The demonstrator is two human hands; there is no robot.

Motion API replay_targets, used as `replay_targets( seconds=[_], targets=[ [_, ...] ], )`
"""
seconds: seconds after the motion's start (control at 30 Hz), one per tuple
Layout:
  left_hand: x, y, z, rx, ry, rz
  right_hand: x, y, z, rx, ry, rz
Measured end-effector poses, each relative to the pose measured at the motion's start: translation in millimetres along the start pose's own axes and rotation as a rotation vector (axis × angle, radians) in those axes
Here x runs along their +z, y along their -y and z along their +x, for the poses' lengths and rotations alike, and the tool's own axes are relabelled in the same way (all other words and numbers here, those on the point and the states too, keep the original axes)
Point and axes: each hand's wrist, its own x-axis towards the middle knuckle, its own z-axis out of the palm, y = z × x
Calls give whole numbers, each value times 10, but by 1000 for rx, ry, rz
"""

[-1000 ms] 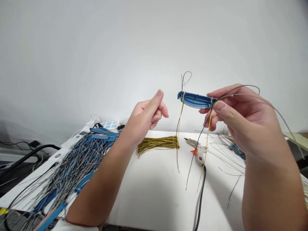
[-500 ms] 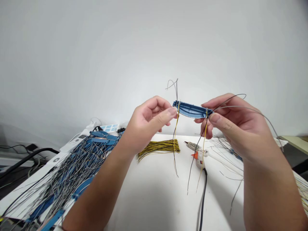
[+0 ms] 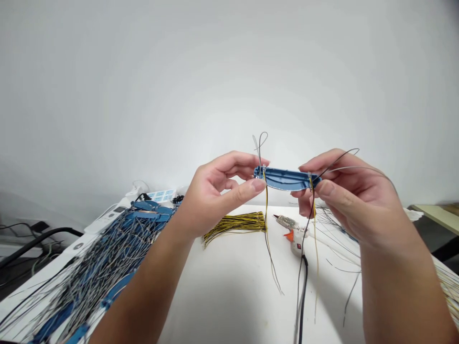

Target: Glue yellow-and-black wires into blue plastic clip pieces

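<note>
A curved blue plastic piece [image 3: 287,179] is held up level above the table between my two hands. My left hand [image 3: 227,184] is closed on its left end, thumb below and a fingertip above. At the right end, my right hand [image 3: 344,188] pinches the piece between thumb and fingers. Thin yellow and black wires [image 3: 267,229] hang down from both ends, where clear, glossy material sits. Grey and black wires [image 3: 263,138] loop upward from the left end. More grey and black wires arc over my right hand.
Blue pieces with many grey wires [image 3: 107,253] are heaped on the left. Behind the hands lies a bundle of yellow-black wires [image 3: 236,224]. A glue gun [image 3: 296,237] with an orange trigger rests beside it, its black cord running forward. A power strip [image 3: 161,196] stands at the back left.
Both hands and the blue piece have come down slightly in view. My left index finger has moved onto the top of the left end, and the hanging wires have swung right.
</note>
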Motion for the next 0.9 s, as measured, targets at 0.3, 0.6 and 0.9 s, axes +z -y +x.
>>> replay_targets(
  seconds=[0.3, 0.6, 0.9],
  targets=[
    [30, 24, -19, 283, -416, 210, 28, -8, 9, 16, -9, -38],
    [125, -155, -166, 532, -196, 745, 21, -166, -7, -21, 87, -138],
    [113, -114, -134, 513, -132, 751, 65, -152, -9, 0, 153, -195]
  ],
)
